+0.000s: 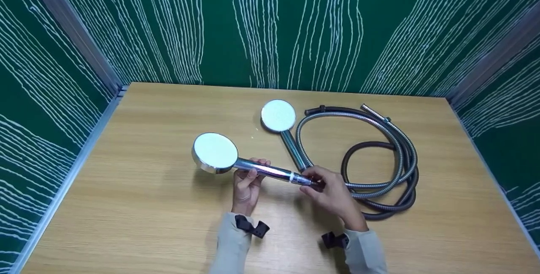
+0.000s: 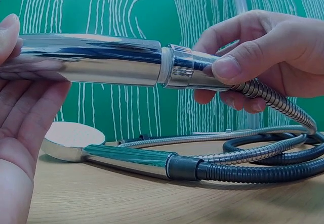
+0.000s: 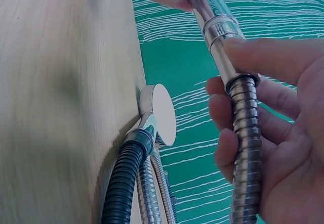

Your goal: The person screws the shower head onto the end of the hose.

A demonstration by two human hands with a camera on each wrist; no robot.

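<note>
My left hand holds 1 shiny shower head by its handle, above the table. My right hand pinches the hose's metal end, with 1 white ring between it and the handle.

White-faced chrome shower head, black ribbed hose attached, lies on light wood table; green white-streaked panels behind.

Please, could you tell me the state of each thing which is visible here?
Raised shower head: face up, above the table
Hose end: meets raised shower head, white ring showing between
Silver hose: looped
Lower shower head: lying face up, joined to black hose
Black hose: looped
Left grip: holding raised shower head
Right grip: pinching hose end
</note>
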